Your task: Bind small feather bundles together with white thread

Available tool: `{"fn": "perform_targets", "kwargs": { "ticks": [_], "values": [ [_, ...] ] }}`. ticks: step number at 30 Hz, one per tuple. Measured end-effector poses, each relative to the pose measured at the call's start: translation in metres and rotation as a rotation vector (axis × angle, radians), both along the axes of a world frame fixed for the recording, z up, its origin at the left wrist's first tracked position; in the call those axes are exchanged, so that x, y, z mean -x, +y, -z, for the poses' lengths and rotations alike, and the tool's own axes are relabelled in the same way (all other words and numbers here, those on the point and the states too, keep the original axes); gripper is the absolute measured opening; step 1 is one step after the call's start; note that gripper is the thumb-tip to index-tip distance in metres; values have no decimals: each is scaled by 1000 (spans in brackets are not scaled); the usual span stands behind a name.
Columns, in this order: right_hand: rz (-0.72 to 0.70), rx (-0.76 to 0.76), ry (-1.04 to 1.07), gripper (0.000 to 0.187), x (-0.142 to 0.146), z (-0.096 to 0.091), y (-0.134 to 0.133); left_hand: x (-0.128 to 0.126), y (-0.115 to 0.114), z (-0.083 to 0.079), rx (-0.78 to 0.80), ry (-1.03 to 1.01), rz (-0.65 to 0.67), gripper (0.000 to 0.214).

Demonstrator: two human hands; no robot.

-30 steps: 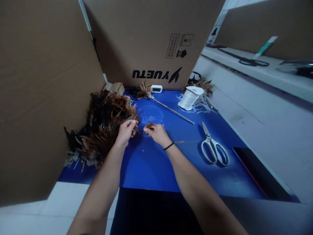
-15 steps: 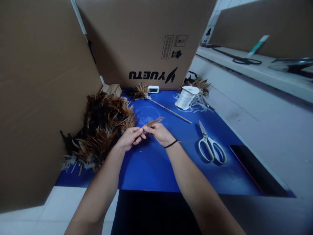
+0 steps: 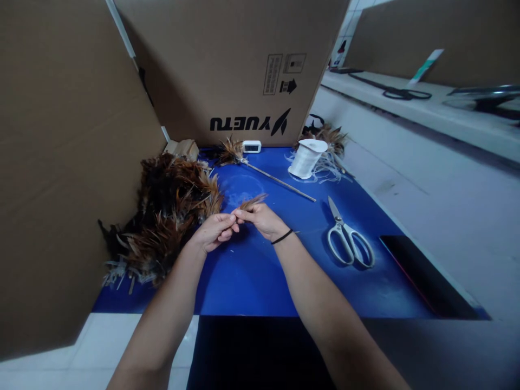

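Over the middle of the blue table (image 3: pixel 252 281), my two hands meet at the fingertips. My right hand (image 3: pixel 262 219) pinches a small bunch of brown feathers (image 3: pixel 254 202), whose tips point up and to the right. Thumb and fingers of my left hand (image 3: pixel 216 230) are closed at the base end of the same bunch, touching the right fingertips. What lies between the fingers is mostly covered. Left of my hands is a large heap of brown and black feathers (image 3: pixel 170 200). Beyond them lies a thin stick (image 3: pixel 280 181) with a feather tuft (image 3: pixel 230 151) at its far end.
White-handled scissors (image 3: pixel 350 244) lie to the right, beside a dark phone-like slab (image 3: pixel 426 276) at the edge. A spool of white ribbon (image 3: pixel 307 158) stands at the back right, before more feathers (image 3: pixel 331 140). Cardboard walls (image 3: pixel 239 65) close off the back and left.
The camera view has shifted slightly. Both hands stay together on the feather bunch, with hardly any movement in the fingers.
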State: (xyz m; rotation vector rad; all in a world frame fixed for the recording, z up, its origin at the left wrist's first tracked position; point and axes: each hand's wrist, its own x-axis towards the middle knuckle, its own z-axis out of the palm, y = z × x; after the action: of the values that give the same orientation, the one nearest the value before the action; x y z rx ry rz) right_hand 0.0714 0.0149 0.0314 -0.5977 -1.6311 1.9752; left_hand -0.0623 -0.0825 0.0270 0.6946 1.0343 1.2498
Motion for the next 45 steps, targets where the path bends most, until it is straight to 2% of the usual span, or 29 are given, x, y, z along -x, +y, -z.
{"fn": "perform_targets", "kwargs": {
  "ticks": [10,13,15,17,20,22,24,26,28,31,34,40,43,45],
  "values": [
    [7,-5,-42,32,-1,-4,-3,-1,-1,-1,25,-4,38,28],
    [19,-10,-28,32,1,-4,-3,0,0,0,24,18,11,26],
    [67,-5,11,31,2,-2,-1,4,1,0,-17,51,-84,25],
    [147,2,23,28,5,1,1,8,1,-1,-94,82,-240,25],
    [215,-45,-112,18,10,10,3,15,2,-6,-213,88,-463,22],
    [175,-168,-260,11,15,14,-1,18,2,-9,-261,86,-550,20],
    [134,-401,-402,11,20,16,-10,19,2,-10,-283,96,-593,19],
    [148,-682,-549,20,26,15,-21,20,2,-8,-275,122,-600,21],
    [177,-886,-690,30,32,13,-32,19,4,-5,-244,156,-582,23],
    [197,-1030,-772,32,40,13,-42,20,7,3,-224,173,-560,24],
    [209,-1052,-778,27,45,17,-43,23,11,10,-230,172,-591,24],
    [181,-1004,-752,27,38,16,-36,29,15,16,-220,164,-651,24],
    [182,-925,-701,23,31,12,-32,30,16,18,-211,166,-654,26],
    [179,-807,-639,17,25,10,-28,30,17,19,-200,164,-664,26]
  ]
}}
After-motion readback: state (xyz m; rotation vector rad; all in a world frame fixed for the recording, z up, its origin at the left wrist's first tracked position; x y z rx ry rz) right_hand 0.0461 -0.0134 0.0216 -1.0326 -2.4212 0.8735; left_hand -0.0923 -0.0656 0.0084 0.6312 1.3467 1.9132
